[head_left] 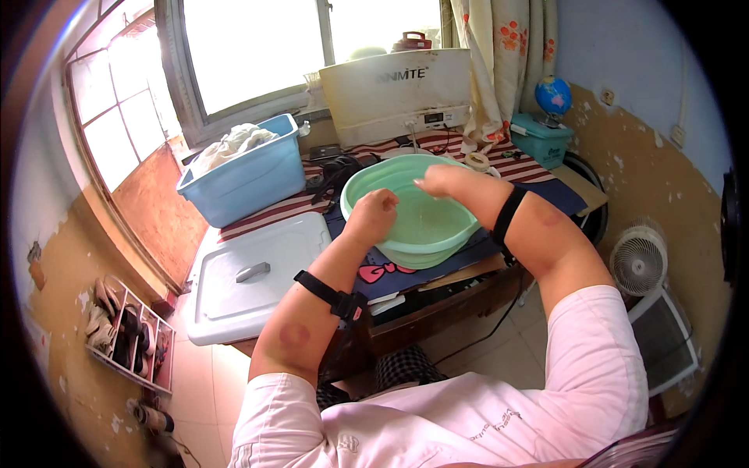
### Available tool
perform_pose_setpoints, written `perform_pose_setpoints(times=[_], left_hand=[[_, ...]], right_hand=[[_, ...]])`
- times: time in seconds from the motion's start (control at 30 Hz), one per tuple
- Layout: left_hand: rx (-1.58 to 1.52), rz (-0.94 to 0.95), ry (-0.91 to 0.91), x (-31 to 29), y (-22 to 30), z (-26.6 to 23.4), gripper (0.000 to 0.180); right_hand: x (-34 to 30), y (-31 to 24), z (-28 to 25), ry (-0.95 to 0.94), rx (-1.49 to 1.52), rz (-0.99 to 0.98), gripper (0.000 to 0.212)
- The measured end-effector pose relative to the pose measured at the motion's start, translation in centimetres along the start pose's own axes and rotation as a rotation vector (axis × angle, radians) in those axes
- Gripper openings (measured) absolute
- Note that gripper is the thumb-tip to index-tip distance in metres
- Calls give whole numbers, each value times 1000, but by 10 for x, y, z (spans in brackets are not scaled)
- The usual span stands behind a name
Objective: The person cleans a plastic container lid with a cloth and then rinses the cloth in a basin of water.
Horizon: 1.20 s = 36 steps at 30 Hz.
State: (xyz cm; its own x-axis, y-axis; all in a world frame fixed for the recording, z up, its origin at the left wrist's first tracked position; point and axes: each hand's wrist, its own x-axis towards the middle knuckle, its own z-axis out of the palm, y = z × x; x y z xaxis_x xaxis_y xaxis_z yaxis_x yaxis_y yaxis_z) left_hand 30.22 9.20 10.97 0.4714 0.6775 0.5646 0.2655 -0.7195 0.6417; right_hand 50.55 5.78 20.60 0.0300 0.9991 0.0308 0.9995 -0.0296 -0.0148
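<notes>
A round light-green plastic basin [406, 253] stands on the table in front of me, with what looks like shallow clear water in it. My left hand [373, 216] is at the basin's left near rim, its fingers curled inward; whatever they hold, if anything, is hidden. Over the right side of the basin, my right hand [441, 182] bends inward with its fingers drawn together, pointing left. Nothing I can name shows between them. The two hands are apart. Dark straps circle both forearms.
At the left, a blue tub [246, 183] holds pale cloth, and a grey-white lid [261, 281] overhangs the table edge. Behind the basin are a white panel [394, 97], dark cables and a tape roll [477, 161]. A teal box [542, 144], globe [553, 95] and fan [638, 261] are right.
</notes>
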Motion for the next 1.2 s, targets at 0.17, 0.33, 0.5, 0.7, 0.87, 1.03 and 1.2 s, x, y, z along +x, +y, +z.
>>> perform_pose_setpoints(times=[0.17,0.33,0.5,0.7,0.87,1.03,1.2], left_hand=[[76,-31,-50,-14,11,-17,34],[94,-128,71,-20,3,-43,63],[22,-162,243,-41,21,-89,56],[-235,-211,213,-66,6,-132,32],[-31,-276,290,-98,-16,-147,24],[-65,-352,326,-133,-25,-150,20],[-65,-438,406,-159,-30,-157,24]], right_hand=[[10,-9,-7,37,167,-70,44],[20,-66,6,259,104,-457,49],[-9,-133,-9,282,569,-490,44],[-20,-170,-7,83,1005,-593,29],[-20,-196,29,-5,1247,-634,20],[-24,-204,64,11,1235,-538,9],[-25,-215,94,179,1006,-559,12]])
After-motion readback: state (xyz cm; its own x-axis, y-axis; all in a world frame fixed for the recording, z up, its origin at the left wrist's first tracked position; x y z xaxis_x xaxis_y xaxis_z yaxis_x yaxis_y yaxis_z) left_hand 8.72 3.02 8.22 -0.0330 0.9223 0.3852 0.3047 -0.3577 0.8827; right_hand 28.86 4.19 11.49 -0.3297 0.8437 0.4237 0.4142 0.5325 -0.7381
